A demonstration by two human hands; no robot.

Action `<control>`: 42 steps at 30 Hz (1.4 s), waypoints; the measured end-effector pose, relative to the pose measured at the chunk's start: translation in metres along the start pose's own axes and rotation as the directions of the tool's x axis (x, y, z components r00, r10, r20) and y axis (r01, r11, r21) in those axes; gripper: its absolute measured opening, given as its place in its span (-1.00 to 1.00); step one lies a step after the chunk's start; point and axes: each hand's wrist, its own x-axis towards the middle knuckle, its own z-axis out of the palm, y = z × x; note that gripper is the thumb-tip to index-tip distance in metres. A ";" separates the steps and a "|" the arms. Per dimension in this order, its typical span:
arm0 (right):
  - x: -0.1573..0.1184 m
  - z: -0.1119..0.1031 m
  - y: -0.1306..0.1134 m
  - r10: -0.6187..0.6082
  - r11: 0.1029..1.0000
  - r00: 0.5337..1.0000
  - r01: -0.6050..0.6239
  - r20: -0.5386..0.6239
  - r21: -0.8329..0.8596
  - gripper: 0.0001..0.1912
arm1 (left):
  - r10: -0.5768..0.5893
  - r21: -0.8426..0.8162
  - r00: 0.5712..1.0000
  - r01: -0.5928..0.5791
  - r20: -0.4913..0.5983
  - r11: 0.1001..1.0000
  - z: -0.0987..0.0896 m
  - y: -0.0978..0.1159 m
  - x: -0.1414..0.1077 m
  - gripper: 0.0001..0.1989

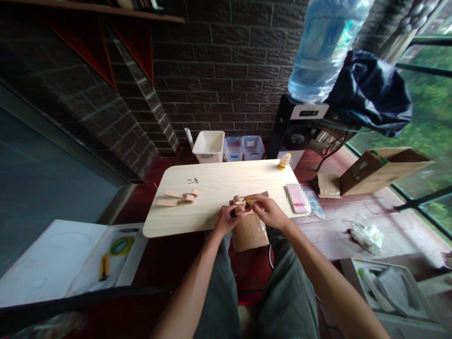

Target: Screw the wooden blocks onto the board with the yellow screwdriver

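My left hand (226, 219) is closed on a light wooden piece (239, 209) with a rounded end, held over the table's front edge. Close by is another rounded wooden end (236, 199). The fingers of my right hand (271, 211) pinch a small yellow-and-dark object (248, 202) against the wooden work; its kind is too small to make out. Beneath both hands a sheet of cardboard (250, 233) hangs over the edge towards my lap. Two similar wooden pieces (178, 201), long strips with rounded ends, lie at the table's left.
On the pale table (219, 176) are small dark metal bits (193, 181), a clear bottle with yellow ends (284, 161) and a pink blurred item (296, 197). Plastic bins (208, 146) and a water dispenser (296, 127) stand behind. An open white case (123, 254) lies left, a cardboard box (381, 172) right.
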 end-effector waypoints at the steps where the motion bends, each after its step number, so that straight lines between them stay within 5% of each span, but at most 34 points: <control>1: 0.000 -0.001 -0.001 -0.002 1.000 1.000 0.002 0.009 -0.004 -0.65 | -0.009 -0.001 1.000 0.009 0.000 1.000 0.000 0.001 0.000 -0.73; 17: -0.001 -0.004 0.000 0.038 0.997 0.998 -0.042 0.050 0.064 -0.60 | -0.037 -0.011 0.999 0.037 0.013 0.999 0.000 0.006 0.000 -0.70; 27: 0.001 0.000 0.009 0.047 0.992 0.999 -0.049 0.020 0.118 -0.58 | -0.004 0.009 1.000 0.004 -0.002 1.000 0.006 -0.010 0.002 -0.68; 42: 0.001 -0.002 0.005 0.042 0.976 0.999 -0.047 0.029 0.211 -0.57 | -0.027 -0.008 1.000 0.027 -0.010 1.000 0.002 0.003 0.000 -0.73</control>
